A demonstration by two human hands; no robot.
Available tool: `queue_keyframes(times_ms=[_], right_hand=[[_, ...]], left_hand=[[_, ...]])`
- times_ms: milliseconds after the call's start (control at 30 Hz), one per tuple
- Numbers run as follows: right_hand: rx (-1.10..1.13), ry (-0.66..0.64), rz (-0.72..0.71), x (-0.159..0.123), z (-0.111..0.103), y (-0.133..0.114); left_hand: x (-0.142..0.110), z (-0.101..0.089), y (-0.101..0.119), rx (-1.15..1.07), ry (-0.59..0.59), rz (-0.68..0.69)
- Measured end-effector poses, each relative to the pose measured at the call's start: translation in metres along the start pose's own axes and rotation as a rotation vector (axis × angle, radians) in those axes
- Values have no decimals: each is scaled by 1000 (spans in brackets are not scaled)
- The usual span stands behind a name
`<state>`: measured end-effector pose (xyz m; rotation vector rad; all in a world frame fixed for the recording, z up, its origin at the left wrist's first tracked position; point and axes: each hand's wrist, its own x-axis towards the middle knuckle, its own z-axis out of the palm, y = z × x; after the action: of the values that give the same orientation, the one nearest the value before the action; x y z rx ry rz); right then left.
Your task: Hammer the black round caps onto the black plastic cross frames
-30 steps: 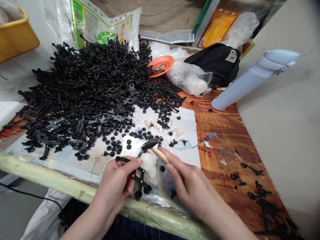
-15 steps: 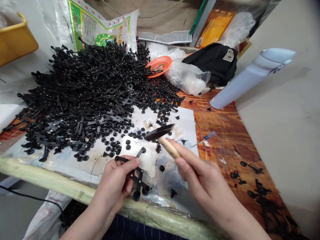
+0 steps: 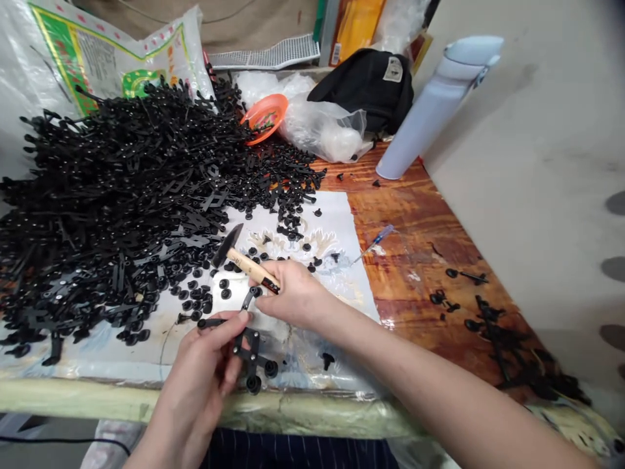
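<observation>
Seemingly a fitting step.
Left hand (image 3: pixel 202 361) pinches a black linkage (image 3: pixel 253 357), right hand (image 3: pixel 295 296) grips a hammer (image 3: pixel 241 261); next move likely calls for steadying the linkage's round end (image 3: pixel 255 292).

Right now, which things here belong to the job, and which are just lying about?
Seemingly in the job:
hammer, in the right hand
black scissor linkage, in the left hand
white pad
small round black parts
heap of black linkages

Seemingly just lying about:
blue screwdriver
pale blue flask
orange plate
clear plastic bag
</observation>
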<state>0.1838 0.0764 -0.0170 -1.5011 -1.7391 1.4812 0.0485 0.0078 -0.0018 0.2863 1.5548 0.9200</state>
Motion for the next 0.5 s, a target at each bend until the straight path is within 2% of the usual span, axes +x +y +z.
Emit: queue_keyframes(times_ms=[233,500], right_hand=[[0,31,-37,1,4,7],[0,46,15,1,-1,1]], left_hand=[[-3,4,6,-29,69,-95],[-1,2,5,-103,66,-95]])
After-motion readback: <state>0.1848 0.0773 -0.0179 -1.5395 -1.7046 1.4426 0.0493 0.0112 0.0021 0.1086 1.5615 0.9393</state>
